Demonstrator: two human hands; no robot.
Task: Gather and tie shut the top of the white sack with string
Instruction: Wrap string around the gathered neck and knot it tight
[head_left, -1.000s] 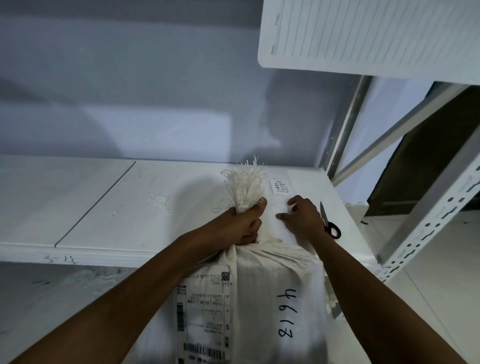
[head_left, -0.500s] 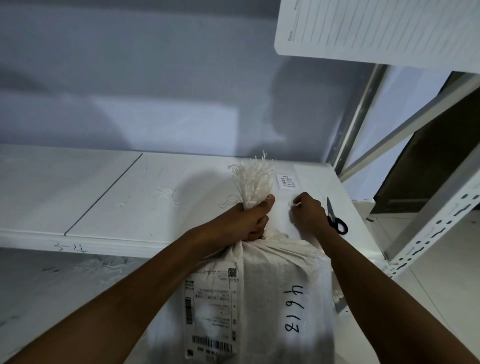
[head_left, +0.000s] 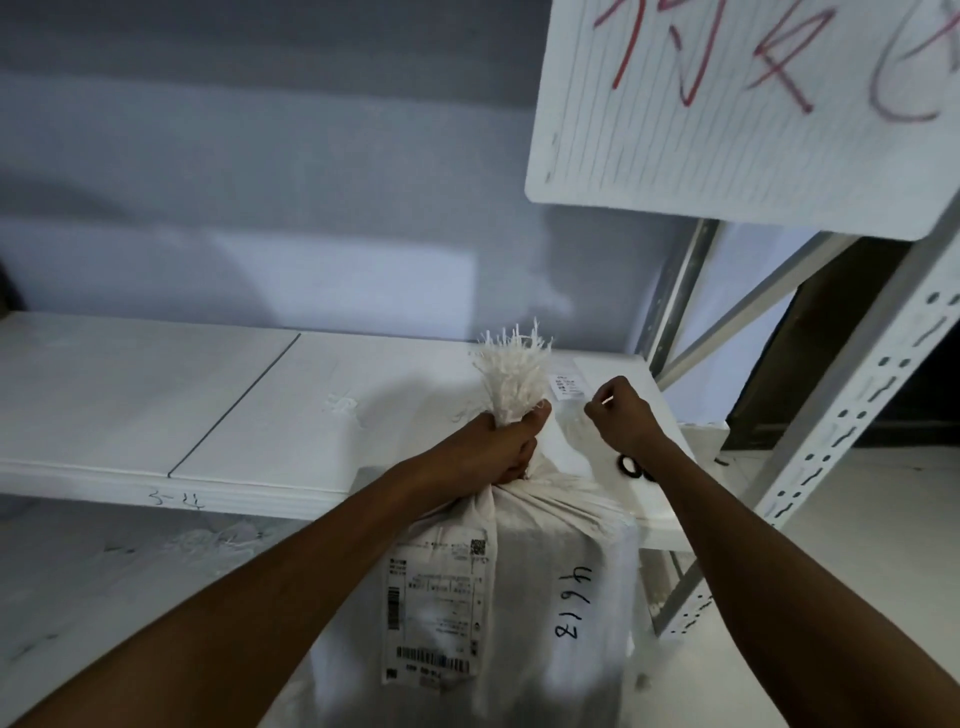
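Observation:
The white sack (head_left: 545, 571) stands upright in front of the shelf, bearing a shipping label and a handwritten number. My left hand (head_left: 498, 447) is clenched around its gathered neck, and the frayed top (head_left: 511, 374) sticks up above my fist. My right hand (head_left: 618, 415) hovers just right of the neck, over the shelf, fingers pinched on a thin white string (head_left: 605, 400) that is barely visible.
A white shelf board (head_left: 208, 415) runs behind the sack. Black-handled scissors (head_left: 631, 465) lie on it, partly hidden by my right forearm, near a small label (head_left: 566, 387). A perforated metal upright (head_left: 857, 395) rises at right. A lined paper sign (head_left: 727, 104) hangs above.
My right hand has lifted off the shelf and closed into a pinch with a bit of string in it. My left hand keeps its grip on the sack neck. The camera tilted upward.

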